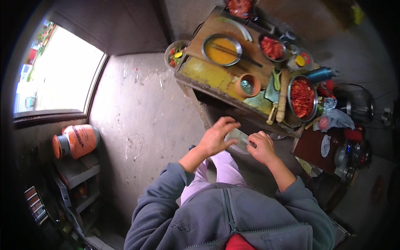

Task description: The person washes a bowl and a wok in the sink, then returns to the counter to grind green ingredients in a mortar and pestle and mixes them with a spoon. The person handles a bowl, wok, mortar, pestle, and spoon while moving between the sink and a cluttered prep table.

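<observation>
In front of my body, a small translucent plastic container is held over the floor, close to the table's near edge. My left hand grips its left side, thumb below and fingers over the top. At the right end, the bent fingers of my right hand pinch the container or a thin pale piece at its edge; blur hides which. What is inside cannot be made out. Beyond my hands on the wooden table are a terracotta pot, a cleaver, a green peeler and a wooden rolling pin.
A metal bowl of beaten egg has chopsticks across it. Farther right stand bowls of chopped tomato and chopped red peppers, near a blue bottle. A scrap bucket is on the floor; an orange-wrapped cylinder tops the left shelf.
</observation>
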A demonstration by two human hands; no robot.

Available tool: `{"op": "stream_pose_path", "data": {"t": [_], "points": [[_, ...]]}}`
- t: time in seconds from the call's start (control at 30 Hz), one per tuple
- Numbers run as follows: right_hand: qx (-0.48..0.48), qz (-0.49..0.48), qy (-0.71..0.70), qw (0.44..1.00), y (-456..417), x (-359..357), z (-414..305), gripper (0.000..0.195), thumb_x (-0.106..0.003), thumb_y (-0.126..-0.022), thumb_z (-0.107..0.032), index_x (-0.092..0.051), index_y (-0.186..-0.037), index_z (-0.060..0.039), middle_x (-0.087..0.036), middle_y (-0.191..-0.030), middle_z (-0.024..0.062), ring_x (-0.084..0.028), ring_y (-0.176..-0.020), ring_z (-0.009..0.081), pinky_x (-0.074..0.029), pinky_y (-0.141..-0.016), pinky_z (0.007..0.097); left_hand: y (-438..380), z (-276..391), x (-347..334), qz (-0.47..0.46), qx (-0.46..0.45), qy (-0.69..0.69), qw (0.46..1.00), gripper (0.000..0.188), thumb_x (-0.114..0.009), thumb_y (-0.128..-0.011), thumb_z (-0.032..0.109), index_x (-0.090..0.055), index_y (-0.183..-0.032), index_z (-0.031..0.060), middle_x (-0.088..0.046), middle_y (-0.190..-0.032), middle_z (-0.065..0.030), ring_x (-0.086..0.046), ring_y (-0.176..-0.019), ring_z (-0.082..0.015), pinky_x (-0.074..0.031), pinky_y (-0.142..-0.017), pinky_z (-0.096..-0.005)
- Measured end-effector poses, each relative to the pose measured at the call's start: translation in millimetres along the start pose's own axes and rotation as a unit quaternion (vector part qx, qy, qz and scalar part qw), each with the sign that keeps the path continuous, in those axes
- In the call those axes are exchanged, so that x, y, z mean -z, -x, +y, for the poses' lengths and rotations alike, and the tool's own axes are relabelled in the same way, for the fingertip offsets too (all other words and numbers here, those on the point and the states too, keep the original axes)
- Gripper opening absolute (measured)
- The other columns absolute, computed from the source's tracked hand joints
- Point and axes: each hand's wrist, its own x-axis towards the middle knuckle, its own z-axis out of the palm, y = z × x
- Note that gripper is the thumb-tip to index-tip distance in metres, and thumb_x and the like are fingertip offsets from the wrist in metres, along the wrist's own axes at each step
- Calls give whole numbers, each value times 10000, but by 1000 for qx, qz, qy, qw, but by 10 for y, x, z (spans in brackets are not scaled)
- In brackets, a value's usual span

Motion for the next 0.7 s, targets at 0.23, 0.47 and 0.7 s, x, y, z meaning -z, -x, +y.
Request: {"op": "stream_pose_path", "data": {"t": [0.23, 0.47, 0.7], "points": [[179, 88, 78, 977, 42, 1277, -50, 210, -753, -752, -266, -620, -777, -105, -551, -753, 36, -539, -786, 257, -410, -721, 393, -592, 854, 127, -141, -149, -92, 975, 465, -697, -805, 80, -608, -1261, 99, -583, -1199, -113, -566, -1130, -334, -495, -943, -415], [252, 145, 106, 951, -167, 1555, 176, 288, -768, -767, -297, -566, -682, -111, -527, -688, 26, -524, -720, 241, -400, -673, 377, -880, 990, -30, -79, 27, -88, 993, 460, -736, -866, 197, -576, -1263, 27, -574, -1188, -156, -612, -978, -384, -516, -864, -399], [260, 111, 93, 955, -413, 1612, 251, 290, -757, -790, -295, -559, -680, -115, -527, -682, 31, -526, -710, 248, -405, -666, 377, -977, 865, 3, -43, -93, -3, 995, 512, -811, -793, 168, -596, -1238, 31, -565, -1158, -142, -610, -890, -286, -522, -776, -353]]}}
